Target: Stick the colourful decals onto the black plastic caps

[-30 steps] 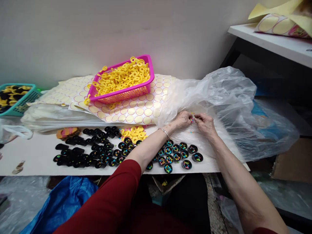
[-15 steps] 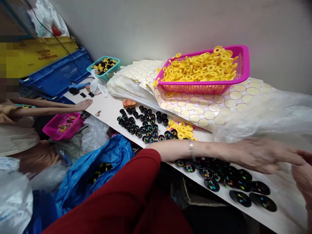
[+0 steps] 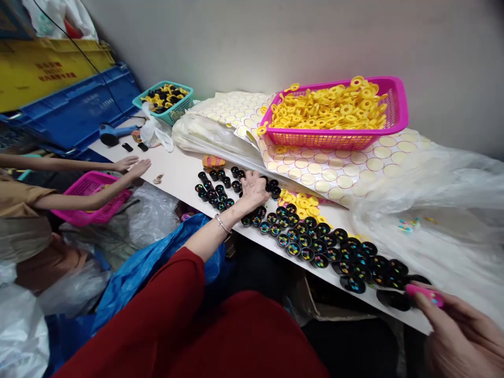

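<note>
My left hand (image 3: 254,190) is reached out over the far group of small black cups (image 3: 211,194), its fingers curled down around a black cup that they mostly hide. Between the thumb and fingers of my right hand (image 3: 459,328) is a small pink scoop (image 3: 425,295) with bright coloured bits in it. The scoop is over the near right end of the rows of black cups (image 3: 318,245), many of which hold coloured bits. Loose yellow rings (image 3: 304,205) lie beside the cups, to the right of my left hand.
A pink basket (image 3: 399,107) heaped with yellow rings stands on sticker sheets (image 3: 311,169) by the wall. Farther off are a teal basket (image 3: 183,107) and a blue hair dryer (image 3: 114,134). Clear plastic (image 3: 452,231) lies at right. Another person's hands (image 3: 134,167) are at left.
My left hand has swung from the far right, near my right hand, over to the far cups on the left. My right hand has come farther into view, showing the pink scoop.
</note>
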`<state>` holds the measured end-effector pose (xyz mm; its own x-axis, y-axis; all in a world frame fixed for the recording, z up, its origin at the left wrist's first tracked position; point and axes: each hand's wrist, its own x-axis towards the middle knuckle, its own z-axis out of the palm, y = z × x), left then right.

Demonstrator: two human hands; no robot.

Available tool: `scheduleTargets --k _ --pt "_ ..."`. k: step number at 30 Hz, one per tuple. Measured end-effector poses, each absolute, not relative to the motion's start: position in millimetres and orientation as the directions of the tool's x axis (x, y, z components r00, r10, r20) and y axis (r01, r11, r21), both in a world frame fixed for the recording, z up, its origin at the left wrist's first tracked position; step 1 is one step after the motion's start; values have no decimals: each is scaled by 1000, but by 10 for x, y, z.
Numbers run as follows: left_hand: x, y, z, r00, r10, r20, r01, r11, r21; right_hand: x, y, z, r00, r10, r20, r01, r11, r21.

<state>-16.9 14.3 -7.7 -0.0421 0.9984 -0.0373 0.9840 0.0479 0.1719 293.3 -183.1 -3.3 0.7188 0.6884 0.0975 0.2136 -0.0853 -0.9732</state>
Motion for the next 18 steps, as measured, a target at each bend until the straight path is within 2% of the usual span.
scheduleTargets --k 3,7,12,15,18 --pt "-163 187 -121 -37 997 -61 986 47 162 2647 -1921 -2 716 687 126 203 -31 -979" --pt "-181 240 -158 -61 997 -48 985 68 157 2598 -1989 -138 667 737 107 110 45 -993" --pt "-199 236 -126 -42 998 35 982 35 183 2564 -2049 -236 569 814 119 77 92 -993" --pt "-170 117 1 -16 991 133 945 -28 325 2497 -2027 -195 535 834 136 95 101 -990" --pt "-24 -183 134 94 983 157 766 -172 620 2430 -1988 -131 512 843 163 110 124 -986"
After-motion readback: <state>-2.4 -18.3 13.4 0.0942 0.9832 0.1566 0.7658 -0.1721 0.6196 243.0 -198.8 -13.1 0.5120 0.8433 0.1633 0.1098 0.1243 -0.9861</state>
